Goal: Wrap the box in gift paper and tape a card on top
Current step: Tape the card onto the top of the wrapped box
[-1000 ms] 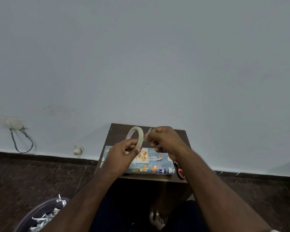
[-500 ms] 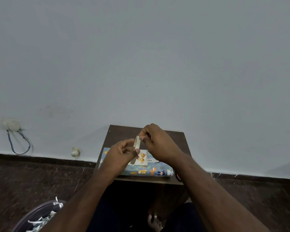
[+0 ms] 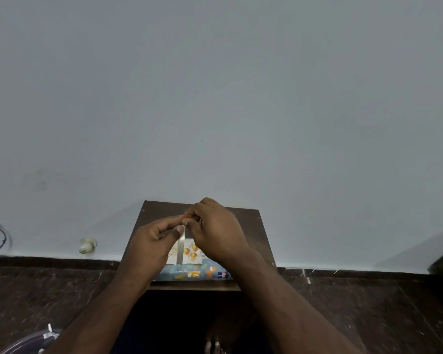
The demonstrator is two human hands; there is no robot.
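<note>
Pale wall fills most of your view, with a dark floor below it and a small brown desk (image 3: 248, 221) pushed against the wall. On the desk lies the box (image 3: 195, 274), already covered in blue printed paper, its long axis running left to right across your body. It sits directly below your hands and slightly nearer you than they are. On its top rests the card (image 3: 192, 251), white with orange spots, right under the meeting point of your hands.

Your left hand (image 3: 151, 241) and right hand (image 3: 215, 231) are brought together above the card, fingertips nearly touching. Between them they pinch the tape (image 3: 181, 247), which shows as a pale narrow band hanging edge-on, straight down toward the card. Your left thumb and fingers close on one side of it, and your right fingers curl in at its upper end; which holds the roll and which the free end I cannot tell.

Both hands are about equally near the card, so the move is mostly a drop downward. The tape hangs across the box's long axis, so lay it that way over a card edge.
</note>
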